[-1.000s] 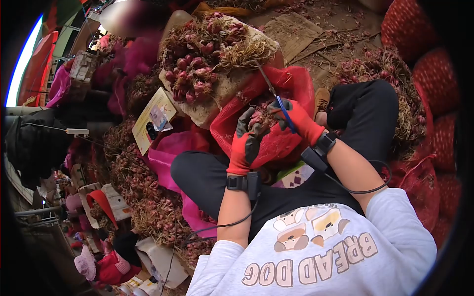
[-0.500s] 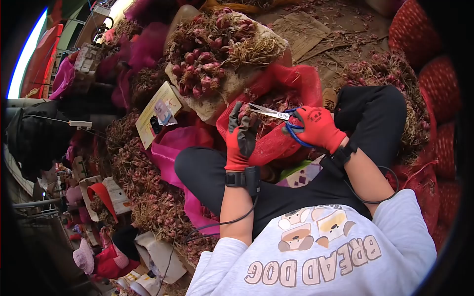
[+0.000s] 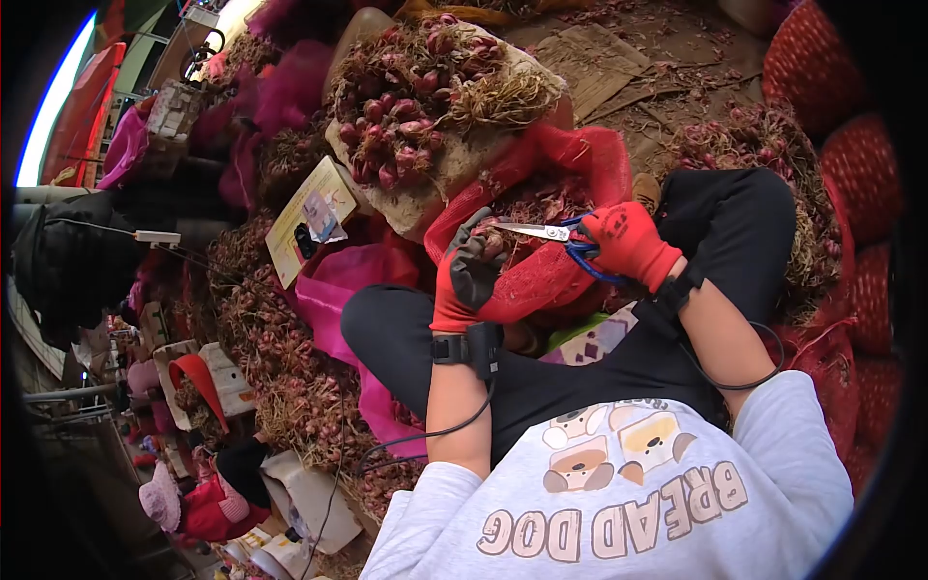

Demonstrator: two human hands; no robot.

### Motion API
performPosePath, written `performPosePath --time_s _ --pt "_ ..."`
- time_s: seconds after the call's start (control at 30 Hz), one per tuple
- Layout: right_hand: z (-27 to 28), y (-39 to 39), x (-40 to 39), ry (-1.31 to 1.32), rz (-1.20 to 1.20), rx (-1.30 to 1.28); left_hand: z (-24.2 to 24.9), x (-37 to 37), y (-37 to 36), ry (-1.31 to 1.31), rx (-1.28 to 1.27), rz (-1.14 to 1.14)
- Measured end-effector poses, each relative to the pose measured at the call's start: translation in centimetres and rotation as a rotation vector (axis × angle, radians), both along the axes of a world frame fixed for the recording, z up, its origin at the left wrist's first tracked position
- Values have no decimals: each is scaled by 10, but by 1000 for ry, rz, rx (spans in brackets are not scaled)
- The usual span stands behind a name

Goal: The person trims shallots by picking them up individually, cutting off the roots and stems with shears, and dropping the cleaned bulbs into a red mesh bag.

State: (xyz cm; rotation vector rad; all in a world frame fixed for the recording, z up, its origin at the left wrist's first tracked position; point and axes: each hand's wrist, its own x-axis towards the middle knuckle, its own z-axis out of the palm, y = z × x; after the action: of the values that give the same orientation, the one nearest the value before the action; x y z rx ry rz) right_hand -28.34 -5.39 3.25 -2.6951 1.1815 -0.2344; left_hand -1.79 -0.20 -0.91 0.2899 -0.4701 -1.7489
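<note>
My left hand, in a red glove with a dark palm, has its fingers curled around a shallot, mostly hidden by the glove. Blue-handled scissors are gripped in my right hand, also red-gloved. Their blades look nearly closed and point left, with the tips at the shallot. Beneath both hands lies a red mesh bag, its mouth open, with shallots and dry trimmings inside.
A pile of shallots with dry roots and stems rests on a pale block ahead. More shallots spread along the left, beside pink mesh. Filled red sacks line the right. A person in a pink hat is at lower left.
My left hand has lowered slightly and turned, its fingers curling more around the shallot. The scissors have dropped a little and shifted right; their blades lie flatter.
</note>
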Motion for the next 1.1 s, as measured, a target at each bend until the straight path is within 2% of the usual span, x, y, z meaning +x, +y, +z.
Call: performPosePath --time_s 0.1,0.17,0.27,0.4,0.47,0.67,0.8,0.87,0.97,1.1 --pt "3 -2 -1 -78 -17 89 23 -3 6 -178 332 70" --pt "25 1 0 -165 -51 169 17 1 4 -166 298 38" --pt "27 -1 -2 -174 -26 162 25 -2 2 -206 300 61" --pt "38 1 -2 -57 -1 153 13 3 -3 -160 195 -5" --pt "40 3 -2 -3 7 146 18 0 1 -240 188 -1" --pt "1 7 -7 -22 40 -2 13 0 5 -263 136 4" --pt "-9 8 -4 8 -37 142 13 -3 4 -229 175 36" --pt "-8 10 0 -12 -88 255 17 -5 4 -246 116 19" --pt "21 11 3 -61 -201 435 30 -11 6 -306 137 59" --pt "15 11 -5 -218 -141 195 37 -12 6 -492 255 122"
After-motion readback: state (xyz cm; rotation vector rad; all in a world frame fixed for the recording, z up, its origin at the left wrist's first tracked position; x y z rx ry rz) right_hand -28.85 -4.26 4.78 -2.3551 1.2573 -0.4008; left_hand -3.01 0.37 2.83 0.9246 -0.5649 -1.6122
